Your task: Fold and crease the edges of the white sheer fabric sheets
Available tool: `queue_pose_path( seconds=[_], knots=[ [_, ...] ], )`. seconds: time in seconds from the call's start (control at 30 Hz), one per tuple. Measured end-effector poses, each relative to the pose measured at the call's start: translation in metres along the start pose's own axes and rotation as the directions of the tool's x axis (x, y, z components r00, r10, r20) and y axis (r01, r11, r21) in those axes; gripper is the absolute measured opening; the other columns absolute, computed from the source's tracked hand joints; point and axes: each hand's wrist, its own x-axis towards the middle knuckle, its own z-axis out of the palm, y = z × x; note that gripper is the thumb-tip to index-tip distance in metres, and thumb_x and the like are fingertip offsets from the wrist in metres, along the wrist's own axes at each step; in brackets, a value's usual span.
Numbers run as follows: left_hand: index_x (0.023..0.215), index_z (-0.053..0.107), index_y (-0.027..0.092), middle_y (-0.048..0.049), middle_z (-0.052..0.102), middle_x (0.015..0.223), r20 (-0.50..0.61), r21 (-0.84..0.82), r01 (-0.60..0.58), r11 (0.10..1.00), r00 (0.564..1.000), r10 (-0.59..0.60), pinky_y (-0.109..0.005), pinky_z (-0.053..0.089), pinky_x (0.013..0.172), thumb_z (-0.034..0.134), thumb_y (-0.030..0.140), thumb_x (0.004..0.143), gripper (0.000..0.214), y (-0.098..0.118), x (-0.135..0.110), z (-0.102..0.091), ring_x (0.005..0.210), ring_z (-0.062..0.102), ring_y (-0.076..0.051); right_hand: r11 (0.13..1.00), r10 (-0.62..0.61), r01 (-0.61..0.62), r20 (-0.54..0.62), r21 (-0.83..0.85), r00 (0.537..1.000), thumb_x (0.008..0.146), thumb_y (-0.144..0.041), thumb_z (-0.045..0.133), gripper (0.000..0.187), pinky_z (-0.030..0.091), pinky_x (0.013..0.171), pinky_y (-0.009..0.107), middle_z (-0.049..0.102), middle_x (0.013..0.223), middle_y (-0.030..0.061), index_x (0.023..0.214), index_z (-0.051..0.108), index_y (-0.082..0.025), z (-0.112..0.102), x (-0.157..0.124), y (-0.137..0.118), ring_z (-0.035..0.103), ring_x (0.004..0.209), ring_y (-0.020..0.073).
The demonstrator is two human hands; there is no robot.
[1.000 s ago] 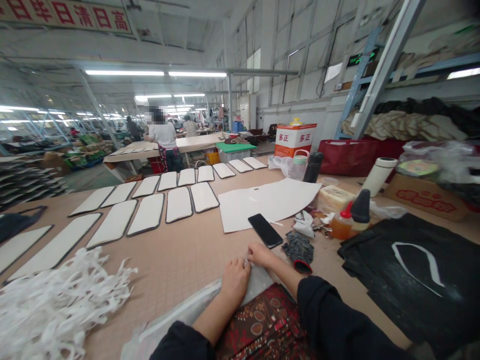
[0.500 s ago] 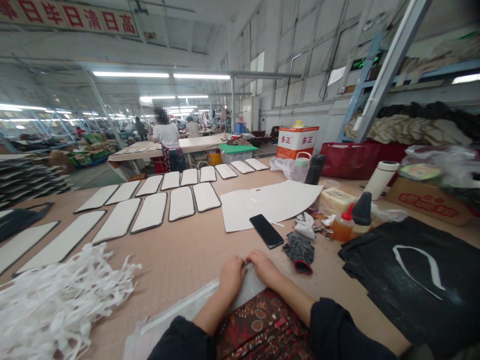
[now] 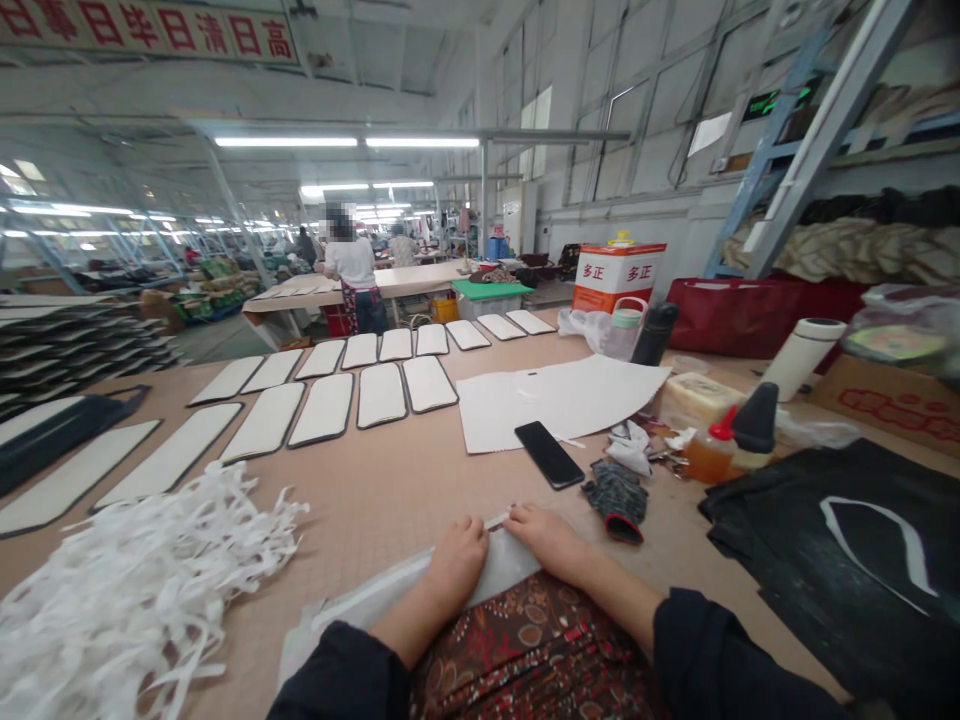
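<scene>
A long factory hall (image 3: 247,175) runs away toward the upper left of the frame, and a co-worker (image 3: 356,268) stands at a far table there. Nearer, a tan gridded bench (image 3: 360,480) fills the lower half, with rows of white panels edged in black (image 3: 322,410) laid across its middle, a heap of white strips (image 3: 127,600) at lower left and a sheet of black fabric (image 3: 825,560) at lower right. A smartphone (image 3: 549,454) and a dark work glove (image 3: 616,498) lie right of centre. At the bench's near edge, over a patterned lap (image 3: 525,650), a soft pale fabric piece (image 3: 504,565) lies on a clear plastic sheet (image 3: 352,605). It looks light and limp, likely to slide on the plastic, so its edge seems the place to take hold, between finger and thumb. The left hand (image 3: 459,565) is curled on it, and the right hand (image 3: 546,540) lies with fingers stretched toward the same edge; whether either pinches it, I cannot tell.
</scene>
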Motion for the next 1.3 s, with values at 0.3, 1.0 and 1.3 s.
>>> queue_pose_path(
  seconds=[0.3, 1.0, 1.3],
  knots=[
    [0.101, 0.055, 0.016, -0.0068, 0.056, 0.099, 0.069, 0.082, 0.046, 0.996, 0.996, -0.052, -0.029, 0.041, 0.077, 0.039, 0.014, 0.088, 0.022, -0.052, -0.088, -0.014, 0.089, 0.048, -0.019, 1.0, -0.01, 0.01, 0.054, 0.009, 0.999, 0.082, -0.008, 0.037, 0.032, 0.037, 0.088, 0.03, 0.057, 0.109, 0.0117, 0.105, 0.057, -0.015, -0.007, -0.001, -0.003, 0.048, 0.103, 0.0215],
    [0.092, 0.059, 0.017, -0.0029, 0.059, 0.085, -0.175, 0.249, 0.219, 0.943, 0.968, -0.179, -0.043, 0.015, 0.105, 0.046, 0.014, 0.085, 0.015, -0.093, -0.208, -0.017, 0.099, 0.046, -0.02, 0.963, -0.269, 0.264, 0.185, 0.052, 0.945, 0.074, -0.002, 0.04, 0.031, 0.043, 0.071, 0.027, 0.062, 0.093, 0.0096, 0.091, 0.061, -0.016, 0.017, 0.087, -0.173, 0.057, 0.087, 0.0189],
    [0.098, 0.058, 0.021, -0.0038, 0.061, 0.096, -0.215, 0.045, 0.34, 0.939, 0.921, -0.323, -0.039, 0.031, 0.092, 0.045, 0.02, 0.087, 0.017, -0.095, -0.239, -0.002, 0.095, 0.049, -0.019, 0.937, -0.347, 0.348, 0.101, 0.012, 0.932, 0.085, -0.017, 0.04, 0.022, 0.04, 0.071, 0.03, 0.059, 0.091, 0.0091, 0.09, 0.062, -0.016, 0.054, 0.112, -0.22, 0.053, 0.089, 0.0221]
  ],
)
